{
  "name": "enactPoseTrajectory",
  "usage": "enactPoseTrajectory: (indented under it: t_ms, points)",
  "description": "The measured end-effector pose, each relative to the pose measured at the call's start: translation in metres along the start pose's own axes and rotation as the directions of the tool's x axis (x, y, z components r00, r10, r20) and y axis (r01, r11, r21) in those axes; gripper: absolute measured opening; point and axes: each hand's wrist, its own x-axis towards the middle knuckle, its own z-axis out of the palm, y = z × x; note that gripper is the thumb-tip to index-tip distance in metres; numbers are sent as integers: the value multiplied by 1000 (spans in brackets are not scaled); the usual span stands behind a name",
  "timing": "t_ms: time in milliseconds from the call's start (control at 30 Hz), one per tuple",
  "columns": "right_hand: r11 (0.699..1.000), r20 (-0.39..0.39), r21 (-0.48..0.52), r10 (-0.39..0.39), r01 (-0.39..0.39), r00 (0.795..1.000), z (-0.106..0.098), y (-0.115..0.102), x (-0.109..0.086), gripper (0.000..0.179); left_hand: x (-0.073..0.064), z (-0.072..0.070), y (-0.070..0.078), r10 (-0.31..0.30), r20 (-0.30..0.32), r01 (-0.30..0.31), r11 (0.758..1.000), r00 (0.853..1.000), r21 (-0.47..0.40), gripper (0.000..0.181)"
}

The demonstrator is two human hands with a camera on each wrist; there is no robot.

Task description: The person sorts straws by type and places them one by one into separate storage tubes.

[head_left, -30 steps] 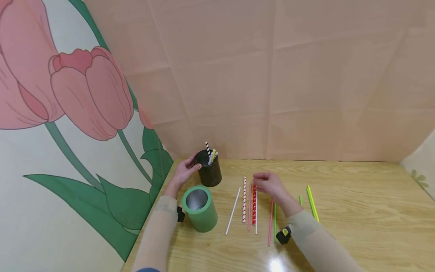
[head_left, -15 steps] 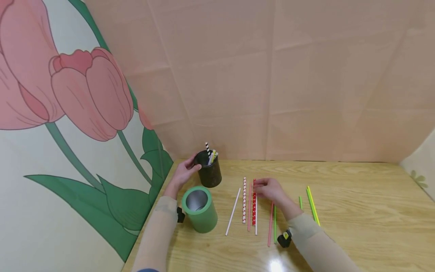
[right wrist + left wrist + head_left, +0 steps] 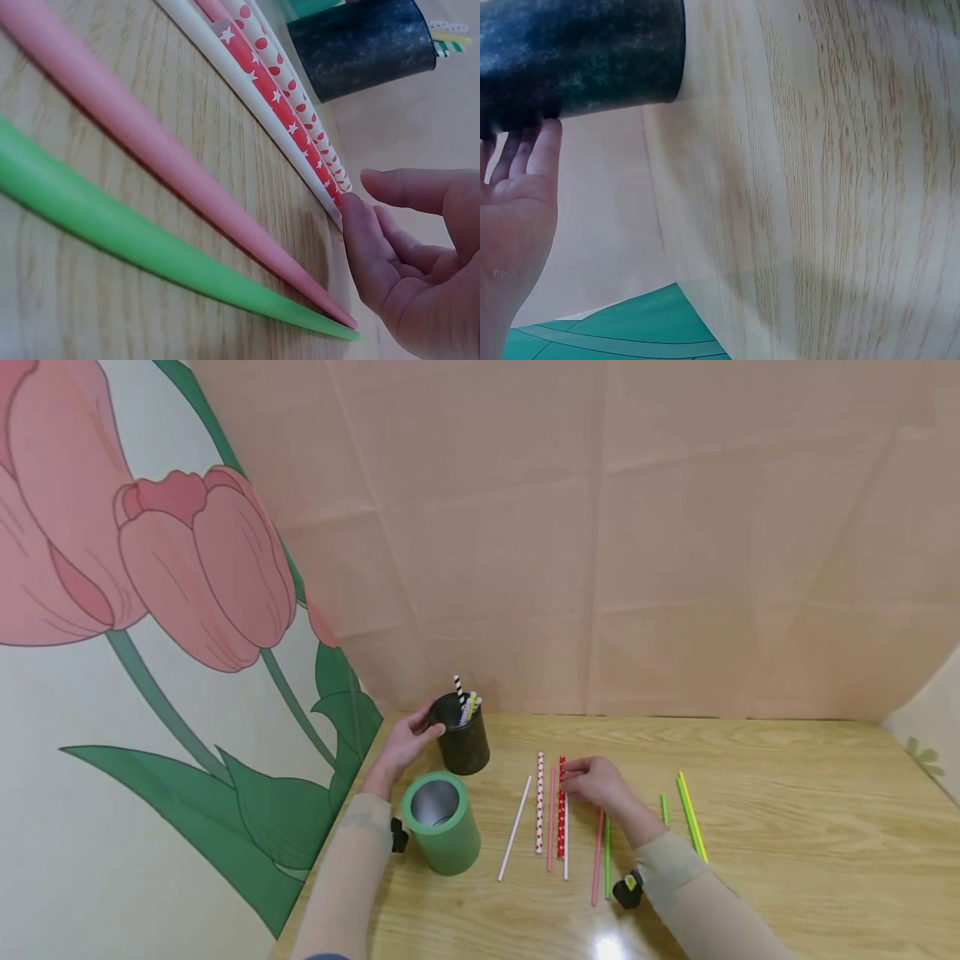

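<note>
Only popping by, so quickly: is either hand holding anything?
Left hand: holding the black cup.
Right hand: open, beside the red starred straw; whether it touches is unclear.

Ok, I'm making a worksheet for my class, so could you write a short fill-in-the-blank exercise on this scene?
1. The left hand holds the cup, whose colour is ____.
2. On the table, the green container stands to the ____ of the loose straws.
3. The right hand is at the red straw, which is printed with white ____.

Missing words: black; left; stars.
</note>
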Motion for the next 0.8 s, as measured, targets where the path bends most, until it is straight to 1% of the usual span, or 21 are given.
enactPoseTrajectory:
  t_ms: [233,467,667,700,800]
  points:
    - [999,-6,-35,18,-19,1000,0,1,0,46,1,0,-2,1,-2,-1,1000,1000,-11,68]
    - [999,-8,-31,18,-18,1000,0,3,1,45,1,-1,-2,-2,0,2,1000,1000,-6,69]
    - [991,-33,-132,17,-21,999,0,4,2,45,0,-1,0,-3,1,3,1000,1000,-10,69]
    - [990,-41,-136,20,-26,999,0,4,2,45,0,-1,0,-2,2,2,1000,1000,-9,69]
    - [994,-50,-103,17,-22,999,1,4,2,43,-1,-1,1,0,7,0,1000,1000,-7,70]
